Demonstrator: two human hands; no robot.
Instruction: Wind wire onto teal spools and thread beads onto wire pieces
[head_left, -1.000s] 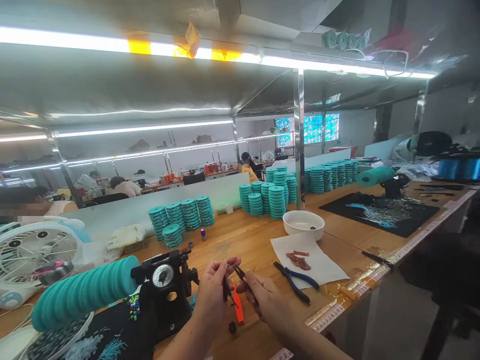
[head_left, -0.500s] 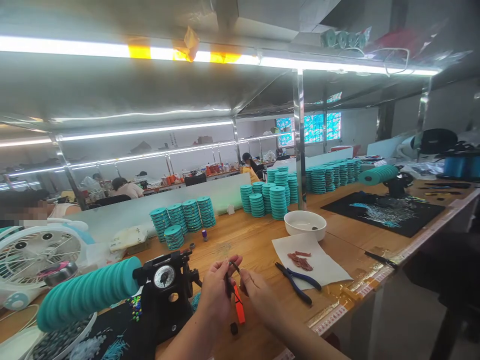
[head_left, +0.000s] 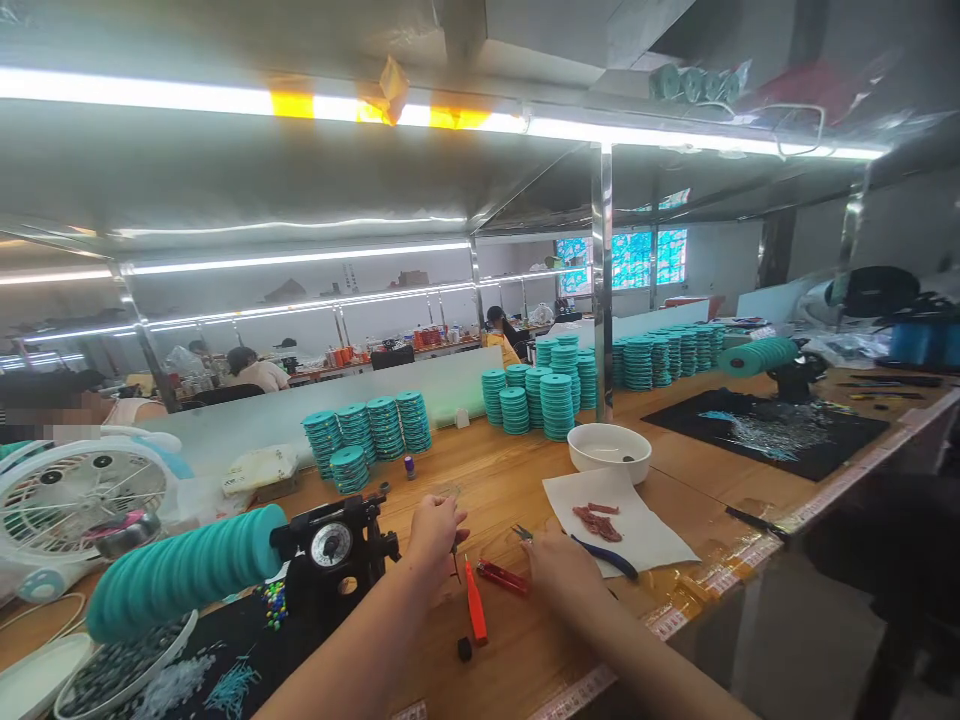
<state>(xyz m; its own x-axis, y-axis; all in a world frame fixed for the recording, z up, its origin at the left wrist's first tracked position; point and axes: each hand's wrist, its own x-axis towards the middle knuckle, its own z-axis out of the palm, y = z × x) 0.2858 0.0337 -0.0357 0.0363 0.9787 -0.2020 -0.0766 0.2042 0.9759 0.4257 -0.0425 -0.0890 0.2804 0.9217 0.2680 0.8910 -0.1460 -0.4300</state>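
My left hand (head_left: 437, 530) pinched on thin dark item (head_left: 455, 562); right hand (head_left: 561, 568) closed round metal-tipped tool (head_left: 523, 534). Red lighter (head_left: 502, 577), orange tool (head_left: 475, 604) lie between; black machine (head_left: 334, 555) crowds left.

- Toward 6 o'clock, the thin dark item (head_left: 456, 563) in the left hand (head_left: 435, 530) is too small to be identified.
- At 5 o'clock, the pliers (head_left: 609, 556) are partly hidden by the right hand (head_left: 559, 568).
- At 8 o'clock, the white plate (head_left: 41, 680) is cut off.
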